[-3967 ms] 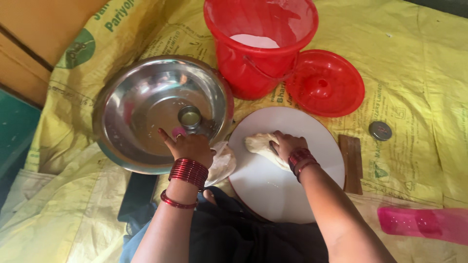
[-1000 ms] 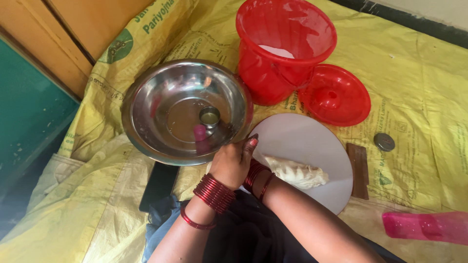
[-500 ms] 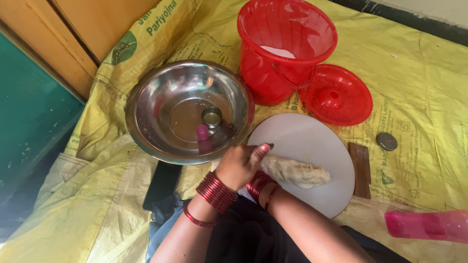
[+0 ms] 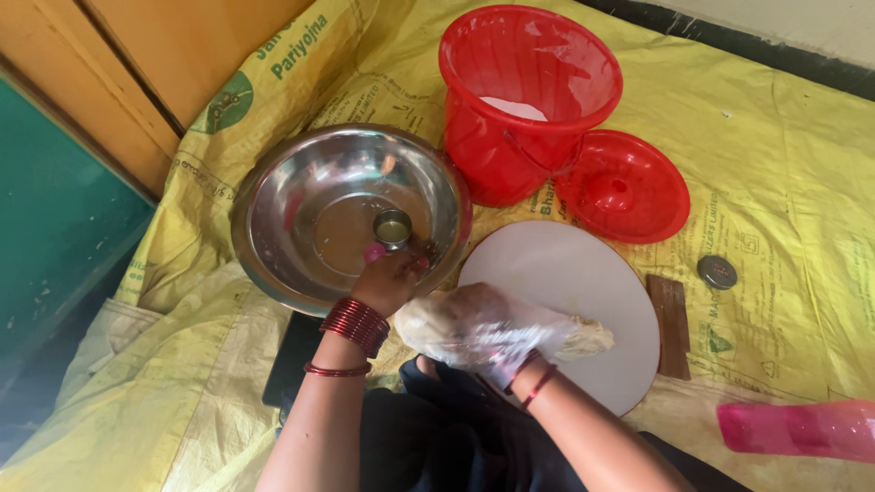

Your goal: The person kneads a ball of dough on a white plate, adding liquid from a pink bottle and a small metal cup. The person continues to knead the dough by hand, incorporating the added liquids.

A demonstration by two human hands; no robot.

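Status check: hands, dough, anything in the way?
Left hand in steel bowl, at small cup. Right hand pressing dough on white board. Nothing blocking.

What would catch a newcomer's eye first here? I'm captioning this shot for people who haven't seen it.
The red bucket at top centre, its red lid lying beside it, stands out against the yellow sheet. Left of it sits a shiny steel bowl; the left hand reaches into it while the right hand presses dough on a white round board.

I count one round steel bowl [image 4: 301,196], one red plastic bucket [image 4: 510,146], one red plastic lid [image 4: 629,187]. One round white board [image 4: 565,273], one pale dough lump [image 4: 583,337].
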